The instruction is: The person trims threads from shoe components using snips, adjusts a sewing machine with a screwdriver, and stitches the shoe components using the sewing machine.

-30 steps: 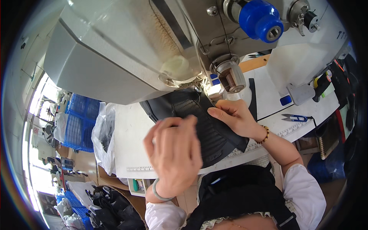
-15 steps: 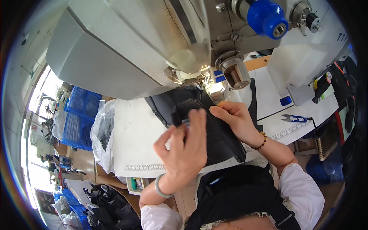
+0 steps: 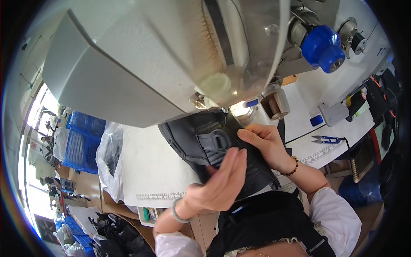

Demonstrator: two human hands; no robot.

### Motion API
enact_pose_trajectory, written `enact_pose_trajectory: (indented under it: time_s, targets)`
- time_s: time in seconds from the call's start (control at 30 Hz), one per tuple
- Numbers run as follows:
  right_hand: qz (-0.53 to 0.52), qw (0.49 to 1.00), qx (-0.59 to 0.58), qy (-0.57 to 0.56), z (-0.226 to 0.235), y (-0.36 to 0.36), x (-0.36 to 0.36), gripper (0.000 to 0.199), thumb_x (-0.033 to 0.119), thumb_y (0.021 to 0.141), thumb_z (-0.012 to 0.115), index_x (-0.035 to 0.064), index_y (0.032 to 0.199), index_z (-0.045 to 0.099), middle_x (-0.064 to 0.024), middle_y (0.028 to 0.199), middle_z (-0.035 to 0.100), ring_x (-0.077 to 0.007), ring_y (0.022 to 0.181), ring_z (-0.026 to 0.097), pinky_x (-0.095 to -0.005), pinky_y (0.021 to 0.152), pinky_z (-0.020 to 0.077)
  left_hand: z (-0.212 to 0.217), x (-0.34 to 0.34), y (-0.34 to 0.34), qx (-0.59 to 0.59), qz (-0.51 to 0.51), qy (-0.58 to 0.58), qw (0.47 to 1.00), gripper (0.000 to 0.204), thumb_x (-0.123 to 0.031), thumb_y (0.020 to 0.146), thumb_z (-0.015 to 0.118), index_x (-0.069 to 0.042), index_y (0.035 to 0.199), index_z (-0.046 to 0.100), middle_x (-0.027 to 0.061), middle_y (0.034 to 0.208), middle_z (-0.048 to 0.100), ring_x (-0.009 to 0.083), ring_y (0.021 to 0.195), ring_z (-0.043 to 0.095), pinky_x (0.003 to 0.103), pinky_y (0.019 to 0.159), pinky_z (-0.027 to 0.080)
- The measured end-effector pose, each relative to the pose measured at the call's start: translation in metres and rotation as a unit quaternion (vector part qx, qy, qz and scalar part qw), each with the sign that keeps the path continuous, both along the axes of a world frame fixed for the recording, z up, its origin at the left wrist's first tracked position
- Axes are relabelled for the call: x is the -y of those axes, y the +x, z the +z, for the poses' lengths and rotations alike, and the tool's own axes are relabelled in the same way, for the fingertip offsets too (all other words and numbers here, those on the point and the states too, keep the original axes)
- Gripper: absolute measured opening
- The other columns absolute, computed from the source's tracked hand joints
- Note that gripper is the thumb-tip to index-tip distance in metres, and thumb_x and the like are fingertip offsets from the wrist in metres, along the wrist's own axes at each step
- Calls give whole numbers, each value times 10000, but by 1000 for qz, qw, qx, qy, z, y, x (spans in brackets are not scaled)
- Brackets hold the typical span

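Note:
A black leather-like bag piece lies on the white table, its far end under the head of a sewing machine. On it sits a strap with a black buckle. My right hand pinches the piece near its right side, thumb on top; the fingers underneath are partly hidden. My left hand is over the near part of the piece, fingers stretched out and slightly blurred, just below the buckle. Whether its fingertips touch the piece I cannot tell. The needle area is mostly hidden behind the machine's head.
Blue-handled thread snips lie on the table at right. A brown thread spool and a blue knob are on the machine. Left of the table stand a clear plastic bag and blue crates.
My left hand has moved right and its curled fingers have straightened, leaving the buckle visible. My right hand keeps its pinch. The view has shifted, so the machine's head appears lower and larger.

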State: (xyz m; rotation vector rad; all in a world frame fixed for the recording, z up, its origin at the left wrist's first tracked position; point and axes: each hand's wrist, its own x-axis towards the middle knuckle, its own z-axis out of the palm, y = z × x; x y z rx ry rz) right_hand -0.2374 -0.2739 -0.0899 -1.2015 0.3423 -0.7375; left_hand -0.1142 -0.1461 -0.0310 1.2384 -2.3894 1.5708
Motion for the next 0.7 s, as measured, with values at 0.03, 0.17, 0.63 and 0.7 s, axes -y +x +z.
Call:
enact_pose_trajectory:
  time_s: [0.03, 0.17, 0.63, 0.7]
  targets:
    - [-23, 1000, -14, -13, -1, 0, 0, 251, 209, 909, 570, 21, 743, 592, 97, 636, 458, 24, 590, 356, -166, 491, 286, 3, 2, -5, 30, 16, 9, 999, 270, -25, 734, 518, -6, 960, 665, 47, 1020, 651, 113, 744, 558, 210, 854, 341]
    - [-6, 1000, 9, 24, -3, 2, -5, 258, 212, 910, 568, 26, 732, 582, 98, 633, 433, 20, 585, 331, -169, 484, 261, 11, 0, -28, -15, 291, -7, 957, 353, -12, 760, 516, 10, 1098, 612, 96, 1172, 594, 99, 623, 487, 215, 688, 359]
    - [-8, 999, 11, 48, -1, 3, -8, 234, 205, 915, 554, 7, 807, 617, 69, 681, 548, 23, 610, 437, -152, 519, 354, -4, 14, -17, -179, 133, -28, 974, 299, -11, 745, 539, 59, 1023, 620, 119, 1152, 594, 56, 578, 552, 150, 525, 404]
    - [-1, 999, 28, 40, 0, 1, -8, 232, 204, 915, 555, 7, 807, 617, 69, 678, 547, 24, 609, 437, -152, 516, 351, -3, 13, -21, -166, 159, 0, 973, 344, -16, 748, 530, 53, 1077, 601, 117, 1191, 576, 56, 598, 566, 149, 545, 425]
